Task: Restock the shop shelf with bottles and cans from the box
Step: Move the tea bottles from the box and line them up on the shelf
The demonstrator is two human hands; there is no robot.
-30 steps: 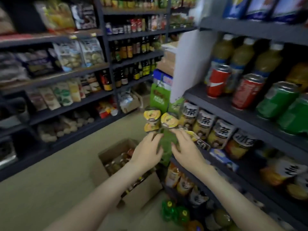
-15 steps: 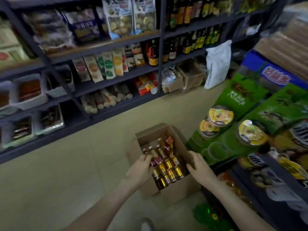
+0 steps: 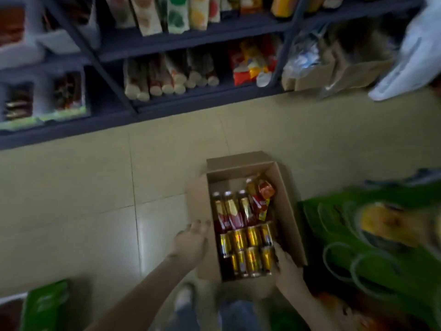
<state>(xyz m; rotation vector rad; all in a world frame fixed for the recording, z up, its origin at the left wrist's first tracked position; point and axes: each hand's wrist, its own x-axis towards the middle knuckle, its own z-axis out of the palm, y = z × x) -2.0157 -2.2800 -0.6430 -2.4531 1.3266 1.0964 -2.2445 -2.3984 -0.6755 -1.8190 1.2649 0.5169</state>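
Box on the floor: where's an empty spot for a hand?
Bare cardboard shows at the far end of the box, beyond the bottles. The near half is packed with cans. Left of it, floor tiles are bare.

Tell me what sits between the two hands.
Head view: gold cans, in two rows inside the cardboard box, fill the stretch between the left hand and the right hand.

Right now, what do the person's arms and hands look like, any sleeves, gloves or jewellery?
The left hand and right hand are ungloved, and the arms behind them are bare as far as the frame shows: no sleeves or cuffs. No watch, bracelet or ring shows, though the picture is blurred.
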